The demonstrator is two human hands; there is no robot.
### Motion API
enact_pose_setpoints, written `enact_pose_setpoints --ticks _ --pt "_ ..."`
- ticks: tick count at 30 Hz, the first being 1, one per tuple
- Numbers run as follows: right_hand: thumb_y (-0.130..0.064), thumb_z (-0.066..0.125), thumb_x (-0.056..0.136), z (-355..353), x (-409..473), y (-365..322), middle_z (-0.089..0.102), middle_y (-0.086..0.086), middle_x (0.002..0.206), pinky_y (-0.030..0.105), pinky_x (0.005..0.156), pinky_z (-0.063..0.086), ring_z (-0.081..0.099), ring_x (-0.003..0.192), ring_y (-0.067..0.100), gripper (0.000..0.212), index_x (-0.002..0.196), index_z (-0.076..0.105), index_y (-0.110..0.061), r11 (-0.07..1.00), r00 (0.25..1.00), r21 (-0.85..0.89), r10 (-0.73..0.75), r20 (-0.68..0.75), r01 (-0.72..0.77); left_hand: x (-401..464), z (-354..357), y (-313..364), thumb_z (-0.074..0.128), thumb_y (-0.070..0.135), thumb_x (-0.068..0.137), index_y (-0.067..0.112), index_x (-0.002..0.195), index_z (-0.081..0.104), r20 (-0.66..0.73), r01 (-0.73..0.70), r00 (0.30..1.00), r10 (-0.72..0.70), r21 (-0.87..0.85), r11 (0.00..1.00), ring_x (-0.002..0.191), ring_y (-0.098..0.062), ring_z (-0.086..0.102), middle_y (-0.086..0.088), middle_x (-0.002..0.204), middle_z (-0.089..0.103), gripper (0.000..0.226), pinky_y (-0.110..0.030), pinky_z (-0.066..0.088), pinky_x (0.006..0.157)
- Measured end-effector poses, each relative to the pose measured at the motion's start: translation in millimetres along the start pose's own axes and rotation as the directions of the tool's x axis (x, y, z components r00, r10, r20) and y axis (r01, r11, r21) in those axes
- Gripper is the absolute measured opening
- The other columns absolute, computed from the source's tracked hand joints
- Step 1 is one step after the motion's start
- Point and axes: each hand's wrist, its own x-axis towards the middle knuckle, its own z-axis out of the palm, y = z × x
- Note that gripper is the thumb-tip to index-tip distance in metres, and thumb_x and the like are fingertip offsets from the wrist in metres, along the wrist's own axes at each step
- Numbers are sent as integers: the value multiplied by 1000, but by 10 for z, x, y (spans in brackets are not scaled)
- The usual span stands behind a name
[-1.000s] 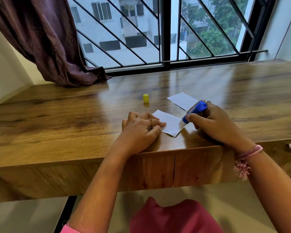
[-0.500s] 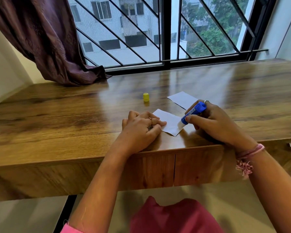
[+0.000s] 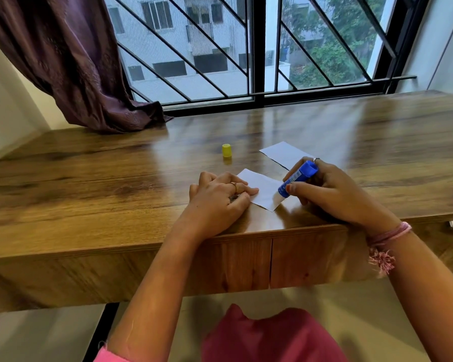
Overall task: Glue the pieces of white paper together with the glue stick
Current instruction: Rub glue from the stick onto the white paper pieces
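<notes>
The right hand (image 3: 332,197) is wrapped around a blue glue stick (image 3: 297,178), fingers and thumb curled on the barrel; the stick leans with its flat end up toward the window and its white glue tip down on the right edge of the nearer piece of white paper (image 3: 263,190). The left hand (image 3: 217,199) lies on the left end of that same sheet, fingers fairly straight and close together, pressing it flat to the wooden desk (image 3: 115,184); a ring (image 3: 234,186) shows on one of those fingers, and another ring (image 3: 316,159) on the right hand. A pink thread bracelet (image 3: 387,237) with a frayed tassel circles the right wrist at the desk's front edge.

Just behind the right hand lies a second piece of white paper (image 3: 284,154), partly hidden by the knuckles; it sits apart from the first sheet. The yellow cap (image 3: 226,150) stands upright on the desk, beyond the left hand and to the left of the second sheet. At the far back left a dark purple curtain (image 3: 71,61) bunches onto the desk top; beside it runs a barred window (image 3: 259,48) with black diagonal bars. Pink cloth (image 3: 270,338) shows below the desk, between the forearms.
</notes>
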Motion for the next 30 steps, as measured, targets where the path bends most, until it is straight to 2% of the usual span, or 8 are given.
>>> enact_pose_setpoints --ticks 5,8,11,14,18,22,30 --pt "-8 63 87 -2 -21 -18 58 3 61 11 47 40 54 46 2 7 92 60 -4 999 996 -5 -41 84 42 1 -1 -12 42 44 95 50 114 62 2 -5 1000 5 -6 1000 106 -5 25 27 124 50 28 -29 12 72" --pt "-12 63 87 -6 -7 -3 59 5 61 15 48 41 52 46 4 8 92 59 -7 999 997 -16 -33 70 34 -2 -3 -8 42 44 95 50 115 61 9 -5 1000 5 -6 1000 107 -5 25 28 124 49 28 -30 13 77" --pt "-17 66 86 -1 -7 -20 60 -2 60 14 50 41 55 49 4 7 90 60 -13 998 993 -15 -60 100 62 -5 -8 -2 42 43 95 50 115 61 8 -1 1000 1 -9 1000 108 -6 25 28 124 49 28 -30 14 79" --pt "-23 63 80 5 -11 -12 59 -2 58 15 49 41 54 48 4 14 88 61 -12 998 994 13 -60 94 59 -4 -8 3 42 43 95 50 115 61 8 1 1000 -1 -10 1000 109 -6 26 28 124 49 28 -31 15 79" --pt "-16 65 86 2 0 21 60 0 61 22 51 42 55 52 12 8 91 60 -13 997 993 -38 -63 101 67 -6 -18 9 42 42 96 49 117 60 19 1 1000 -1 -6 1000 110 -7 26 26 125 49 29 -31 15 79" --pt "-12 64 87 0 -2 30 60 -3 57 15 48 40 53 47 5 4 89 60 -11 998 993 26 -61 99 59 -14 -20 29 42 42 95 49 115 62 15 14 1000 -14 -10 1000 112 -10 28 28 124 49 29 -32 17 83" --pt "-11 64 87 3 4 27 60 -1 59 15 50 40 53 48 5 6 87 60 -16 999 996 -2 -53 75 53 -22 -27 42 42 42 95 49 115 62 18 13 1000 -13 -11 1000 112 -10 28 27 124 50 29 -32 18 85"
